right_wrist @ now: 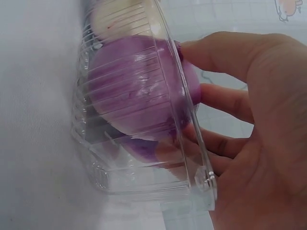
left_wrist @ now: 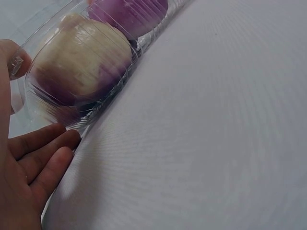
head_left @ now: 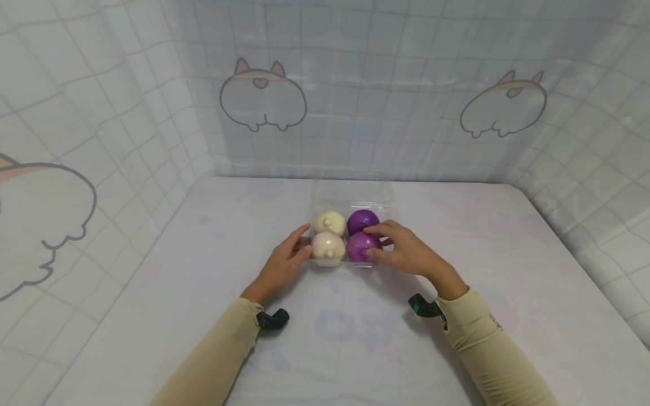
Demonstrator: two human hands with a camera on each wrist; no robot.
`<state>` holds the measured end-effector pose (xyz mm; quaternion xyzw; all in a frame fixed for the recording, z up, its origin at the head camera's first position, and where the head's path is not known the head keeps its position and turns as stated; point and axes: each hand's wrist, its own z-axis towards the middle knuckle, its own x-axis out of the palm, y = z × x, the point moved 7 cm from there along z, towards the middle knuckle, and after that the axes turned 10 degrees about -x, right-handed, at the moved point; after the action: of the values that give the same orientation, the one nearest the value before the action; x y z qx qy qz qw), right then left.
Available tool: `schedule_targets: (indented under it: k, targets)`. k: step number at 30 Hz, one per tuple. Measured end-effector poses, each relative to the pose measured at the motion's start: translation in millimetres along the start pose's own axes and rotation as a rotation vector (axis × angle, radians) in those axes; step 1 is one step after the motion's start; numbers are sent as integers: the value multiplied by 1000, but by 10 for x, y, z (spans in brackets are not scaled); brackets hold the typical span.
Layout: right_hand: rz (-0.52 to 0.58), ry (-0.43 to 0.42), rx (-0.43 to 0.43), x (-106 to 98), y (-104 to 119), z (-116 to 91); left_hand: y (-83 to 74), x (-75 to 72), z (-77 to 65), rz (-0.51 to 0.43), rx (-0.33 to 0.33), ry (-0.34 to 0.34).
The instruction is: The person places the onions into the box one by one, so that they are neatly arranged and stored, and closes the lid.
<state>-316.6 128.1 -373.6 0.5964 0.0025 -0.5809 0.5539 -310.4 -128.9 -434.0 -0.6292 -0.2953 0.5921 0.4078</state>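
Observation:
A clear plastic clamshell box lies on the table with its lid folded back. In it sit two cream-coloured bulbs on the left and two glossy purple bulbs on the right, round and onion-like; their exact kind is unclear. My right hand holds the nearer purple bulb from above, thumb on its near side and fingers on its far side, as the right wrist view confirms. Along the box's left side, my left hand touches the edge, thumb and index finger spread, the other fingers low beside the base.
A pale printed cloth covers the table. Gridded curtains with cartoon animal drawings hang behind and on both sides. Both wrists carry a dark band with a small device.

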Motion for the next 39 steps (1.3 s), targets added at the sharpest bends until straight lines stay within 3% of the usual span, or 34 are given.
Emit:
schedule_targets:
  k: [7,18,26,33,39]
  targets:
    - [-39,-42,-20,-19,-13,0,20,4,4,-13,16,1]
    - [-15,-90,-8,-68,-16,10,49,-8,15,-4,16,-2]
    - [48,-214,57,-274,-160,-7,21,-3,10,-14,29,0]
    - [230,-426,124,-515,-473,-41,54,-1,0,-35,-4,10]
    - [264,-534,194,-631,-703,-63,53,2,9,-44,16,18]
